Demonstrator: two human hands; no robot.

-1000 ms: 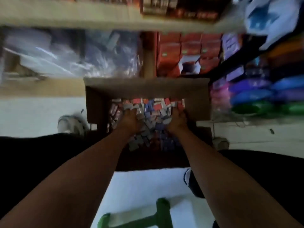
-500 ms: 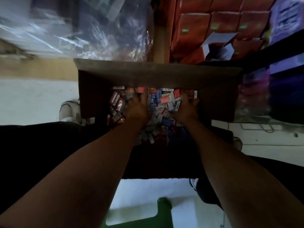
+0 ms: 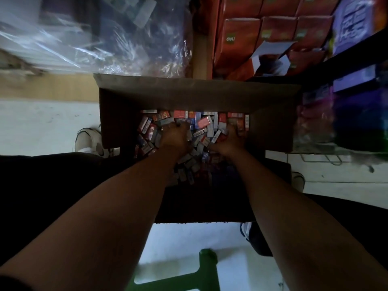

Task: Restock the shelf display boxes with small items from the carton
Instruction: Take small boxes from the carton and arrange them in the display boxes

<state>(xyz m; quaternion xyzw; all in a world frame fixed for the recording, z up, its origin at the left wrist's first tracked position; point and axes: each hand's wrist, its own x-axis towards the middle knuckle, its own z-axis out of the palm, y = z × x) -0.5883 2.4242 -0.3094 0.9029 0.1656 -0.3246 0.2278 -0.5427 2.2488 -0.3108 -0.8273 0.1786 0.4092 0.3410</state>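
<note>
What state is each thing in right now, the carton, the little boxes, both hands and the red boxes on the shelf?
Carton: open, flaps up, on the floor.
Small item boxes: loose, jumbled in the carton.
Left hand: down in the pile, fingers curled into the boxes.
Right hand: down in the pile, grip hidden.
Red shelf boxes: stacked, shut.
Open display box: flap up, contents not visible.

carton (image 3: 195,97) — open | left hand (image 3: 175,137), right hand (image 3: 228,141) — buried among small boxes (image 3: 203,122)
</note>
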